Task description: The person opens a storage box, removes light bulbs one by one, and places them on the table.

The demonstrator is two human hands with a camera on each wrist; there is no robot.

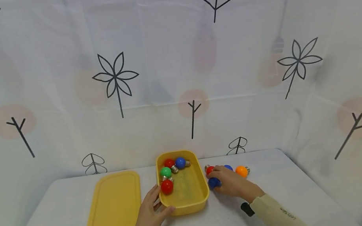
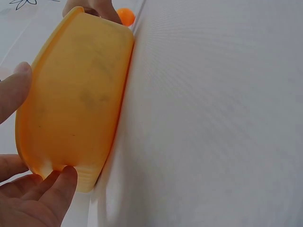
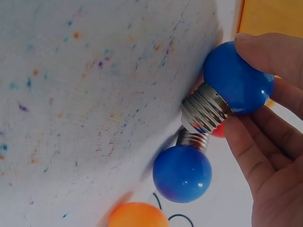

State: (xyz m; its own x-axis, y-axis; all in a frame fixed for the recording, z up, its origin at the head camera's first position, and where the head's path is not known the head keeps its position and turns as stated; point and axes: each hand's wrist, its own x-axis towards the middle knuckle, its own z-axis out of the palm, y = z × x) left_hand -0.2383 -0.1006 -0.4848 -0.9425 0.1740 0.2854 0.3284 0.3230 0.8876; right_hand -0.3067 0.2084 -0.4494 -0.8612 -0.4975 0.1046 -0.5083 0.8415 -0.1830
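A yellow plastic box [image 1: 190,209] holds several coloured light bulbs, among them a green bulb [image 1: 165,172] and a red bulb [image 1: 167,187]. My left hand [image 1: 150,214] grips its near left corner, thumb at the front rim and fingers against the left wall [image 2: 71,109]. Right of the box, my right hand [image 1: 231,183] pinches a blue bulb [image 3: 236,78] by its round globe, the metal screw base [image 3: 204,109] pointing away from the palm. Another blue bulb [image 3: 182,173] lies close by it on the table.
Beyond the right hand lie a red bulb [image 1: 210,169] and an orange bulb [image 1: 241,171]. A flat yellow lid [image 1: 114,206] is on the white table [image 1: 72,215] left of the box. A patterned cloth [image 1: 160,72] hangs behind the table.
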